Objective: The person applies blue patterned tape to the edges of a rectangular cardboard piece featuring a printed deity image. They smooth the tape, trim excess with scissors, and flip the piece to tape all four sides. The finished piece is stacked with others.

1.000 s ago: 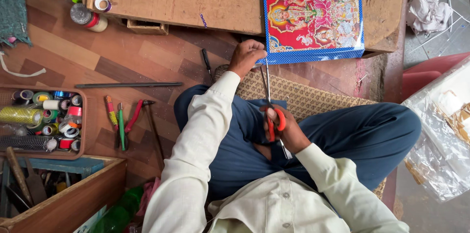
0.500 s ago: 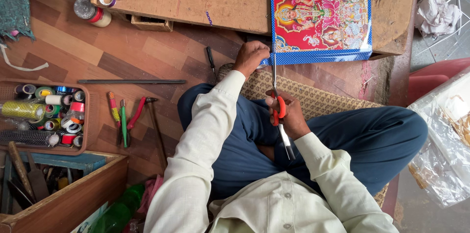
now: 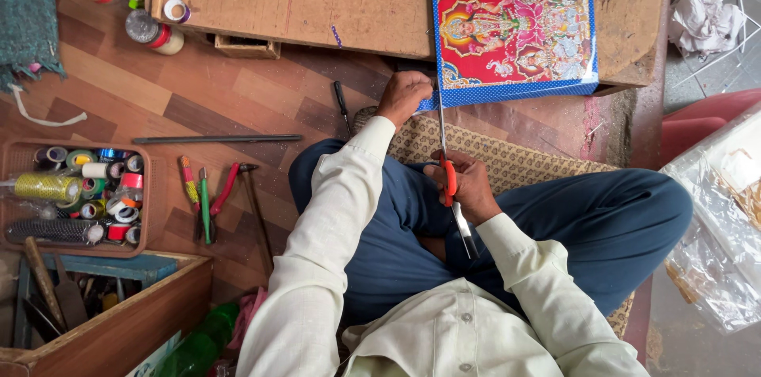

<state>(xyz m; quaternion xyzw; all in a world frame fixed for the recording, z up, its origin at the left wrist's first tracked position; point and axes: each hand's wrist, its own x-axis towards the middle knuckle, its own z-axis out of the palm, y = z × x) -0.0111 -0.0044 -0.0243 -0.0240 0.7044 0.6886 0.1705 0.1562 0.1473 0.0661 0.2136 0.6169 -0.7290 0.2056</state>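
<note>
Left hand (image 3: 403,97) pinching the lower left corner of the red, blue-bordered picture (image 3: 514,28), which overhangs the wooden board's (image 3: 365,4) near edge. Right hand (image 3: 468,185) closed around red-handled scissors (image 3: 445,156), blades reaching up to the picture's bottom border. Open floor left, pliers (image 3: 210,199) well apart.

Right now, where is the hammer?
In the head view, the hammer lies on the wooden floor at left, beside the red-handled pliers, near the person's knee.
</note>
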